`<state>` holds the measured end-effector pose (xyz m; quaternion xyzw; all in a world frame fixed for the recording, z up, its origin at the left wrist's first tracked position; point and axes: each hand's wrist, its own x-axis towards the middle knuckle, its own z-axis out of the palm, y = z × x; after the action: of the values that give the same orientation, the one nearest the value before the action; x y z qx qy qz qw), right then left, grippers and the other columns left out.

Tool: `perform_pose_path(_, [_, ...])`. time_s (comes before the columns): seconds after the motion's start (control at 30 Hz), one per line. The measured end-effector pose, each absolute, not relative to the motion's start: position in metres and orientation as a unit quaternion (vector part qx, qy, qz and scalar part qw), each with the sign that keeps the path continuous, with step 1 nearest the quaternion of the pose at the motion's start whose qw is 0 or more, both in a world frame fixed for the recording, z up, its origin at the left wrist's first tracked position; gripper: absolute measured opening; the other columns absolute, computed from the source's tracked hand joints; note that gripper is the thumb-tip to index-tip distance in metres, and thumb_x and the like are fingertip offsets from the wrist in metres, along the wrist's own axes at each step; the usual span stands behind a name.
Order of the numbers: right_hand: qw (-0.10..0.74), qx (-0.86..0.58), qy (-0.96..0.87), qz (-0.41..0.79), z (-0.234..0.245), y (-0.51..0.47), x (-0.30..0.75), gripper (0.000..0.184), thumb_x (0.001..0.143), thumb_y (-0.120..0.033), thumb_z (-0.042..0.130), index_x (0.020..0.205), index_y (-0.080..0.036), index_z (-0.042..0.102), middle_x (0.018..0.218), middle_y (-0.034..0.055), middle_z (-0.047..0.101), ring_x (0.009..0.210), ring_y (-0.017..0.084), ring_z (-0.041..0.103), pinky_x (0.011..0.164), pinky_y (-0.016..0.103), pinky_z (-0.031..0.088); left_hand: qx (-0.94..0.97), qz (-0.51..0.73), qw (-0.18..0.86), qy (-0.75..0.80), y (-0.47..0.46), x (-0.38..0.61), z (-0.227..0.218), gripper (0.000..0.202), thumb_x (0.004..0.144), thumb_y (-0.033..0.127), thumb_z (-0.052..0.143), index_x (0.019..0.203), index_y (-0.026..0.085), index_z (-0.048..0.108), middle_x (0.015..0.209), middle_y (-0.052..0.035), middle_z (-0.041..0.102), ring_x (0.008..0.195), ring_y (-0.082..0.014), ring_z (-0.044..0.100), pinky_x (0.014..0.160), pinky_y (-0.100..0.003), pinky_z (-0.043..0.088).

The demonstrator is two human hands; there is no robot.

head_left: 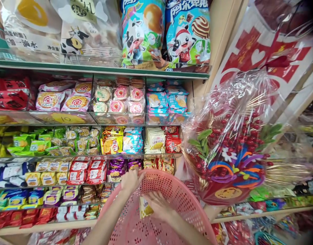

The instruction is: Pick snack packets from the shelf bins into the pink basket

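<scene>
A pink perforated plastic basket is held up in front of snack shelves at the bottom centre. My left hand grips its far rim, fingers curled over the edge. My right hand is inside the basket, fingers closed on a small yellow snack packet lying against the basket wall. Behind the basket, clear shelf bins hold rows of small wrapped snacks in red, purple and yellow packets.
Tiered shelves of packaged biscuits and cakes fill the left and centre. Large candy bags stand on the top shelf. A cellophane-wrapped decoration with red berries hangs at the right, close to the basket. Red-and-white packaging sits above it.
</scene>
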<state>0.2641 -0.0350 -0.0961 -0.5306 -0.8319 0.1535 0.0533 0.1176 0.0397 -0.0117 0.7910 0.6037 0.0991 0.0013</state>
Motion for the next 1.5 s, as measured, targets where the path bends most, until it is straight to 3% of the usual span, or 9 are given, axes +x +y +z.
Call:
perform_pose_path(0.13, [0.040,-0.534,-0.830,0.153,-0.099,-0.038,0.271,0.094,0.058,-0.022,0.076,0.137,-0.026,0.026,0.126,0.0121,0.048,0.115,0.033,0.042,0.096,0.049,0.029,0.793,0.097,0.008,0.602,0.038,0.127,-0.015,0.054,0.084,0.058,0.026,0.102,0.017,0.057,0.084,-0.0149,0.069,0.082,-0.0305,0.066,0.066,-0.037,0.047])
perform_pose_path(0.37, [0.045,-0.518,-0.841,0.146,-0.104,-0.031,0.282,0.085,0.063,-0.022,0.074,0.136,-0.025,0.029,0.126,0.0116,0.049,0.115,0.031,0.043,0.097,0.047,0.030,0.783,0.098,0.002,0.615,0.039,0.132,-0.016,0.053,0.085,0.056,0.025,0.102,0.018,0.056,0.086,-0.0140,0.069,0.082,-0.0302,0.066,0.067,-0.037,0.047])
perform_pose_path(0.53, [0.047,-0.532,-0.833,0.143,-0.112,-0.021,0.280,0.093,0.056,-0.023,0.079,0.135,-0.025,0.029,0.126,0.0125,0.048,0.114,0.033,0.043,0.095,0.051,0.031,0.790,0.099,-0.002,0.605,0.049,0.135,-0.019,0.054,0.085,0.058,0.026,0.103,0.018,0.056,0.086,-0.0144,0.069,0.084,-0.0295,0.065,0.069,-0.037,0.047])
perform_pose_path(0.73, [0.026,-0.536,-0.827,0.170,-0.112,-0.019,0.281,0.095,0.054,-0.040,0.078,0.135,-0.027,0.030,0.126,0.0138,0.046,0.114,0.035,0.043,0.094,0.052,0.032,0.795,0.089,0.017,0.600,0.055,0.136,-0.024,0.053,0.086,0.055,0.024,0.105,0.016,0.055,0.086,-0.0142,0.069,0.083,-0.0298,0.065,0.065,-0.036,0.047])
perform_pose_path(0.87, [0.062,-0.535,-0.822,0.187,-0.114,-0.017,0.284,0.089,0.059,-0.047,0.071,0.135,-0.029,0.029,0.127,0.0110,0.045,0.115,0.034,0.041,0.095,0.050,0.031,0.792,0.085,0.023,0.604,0.054,0.138,-0.022,0.053,0.086,0.055,0.026,0.107,0.016,0.055,0.089,-0.0141,0.069,0.086,-0.0296,0.065,0.068,-0.036,0.046])
perform_pose_path(1.03, [0.082,-0.531,-0.821,0.192,-0.110,-0.023,0.280,0.071,0.064,-0.045,0.067,0.129,-0.030,0.039,0.123,0.0077,0.048,0.112,0.031,0.044,0.094,0.046,0.033,0.791,0.085,0.027,0.606,0.051,0.137,-0.019,0.056,0.085,0.058,0.026,0.106,0.016,0.056,0.088,-0.0145,0.070,0.086,-0.0307,0.065,0.069,-0.037,0.046])
perform_pose_path(1.23, [0.082,-0.538,-0.815,0.200,-0.097,-0.040,0.267,0.067,0.063,-0.036,0.068,0.126,-0.027,0.044,0.123,0.0093,0.050,0.109,0.033,0.046,0.093,0.048,0.036,0.793,0.076,0.010,0.604,0.046,0.131,-0.027,0.055,0.086,0.053,0.026,0.114,0.015,0.053,0.090,-0.0165,0.069,0.085,-0.0322,0.065,0.069,-0.038,0.046])
perform_pose_path(1.5, [0.084,-0.526,-0.808,0.251,-0.101,-0.047,0.262,0.058,0.064,-0.030,0.066,0.119,-0.028,0.049,0.121,0.0069,0.051,0.110,0.031,0.046,0.094,0.043,0.035,0.795,0.056,0.025,0.603,0.041,0.124,-0.053,0.054,0.087,0.052,0.023,0.108,0.014,0.054,0.087,-0.0159,0.069,0.082,-0.0303,0.065,0.068,-0.037,0.047])
